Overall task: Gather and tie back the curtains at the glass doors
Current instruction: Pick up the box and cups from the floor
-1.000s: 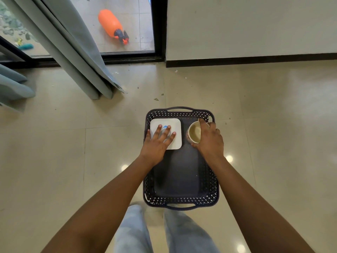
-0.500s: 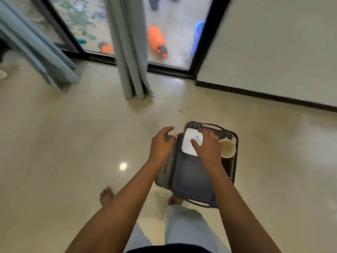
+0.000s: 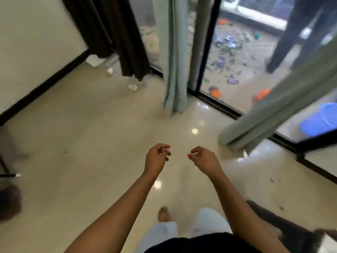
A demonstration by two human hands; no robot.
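Two grey-green curtains hang loose at the glass doors: one (image 3: pixel 175 70) straight ahead by the black door post, the other (image 3: pixel 280 103) slanting in from the right, its hem on the floor. A dark brown curtain (image 3: pixel 113 37) hangs at the far left by the wall. My left hand (image 3: pixel 157 157) and right hand (image 3: pixel 203 157) are held out side by side over the bare floor, well short of the curtains. Their fingers are loosely curled and I see nothing in them.
The black door track (image 3: pixel 218 105) crosses the floor ahead. White cups (image 3: pixel 132 87) lie under the brown curtain. Outside are a blue bucket (image 3: pixel 322 121), orange items, scattered litter and a person's legs (image 3: pixel 299 33). A dark object (image 3: pixel 291 227) sits at my lower right.
My hands have come off the basket with the plate and cup. The view has swung left from the basket to the doors, and both hands now hover with nothing in them.
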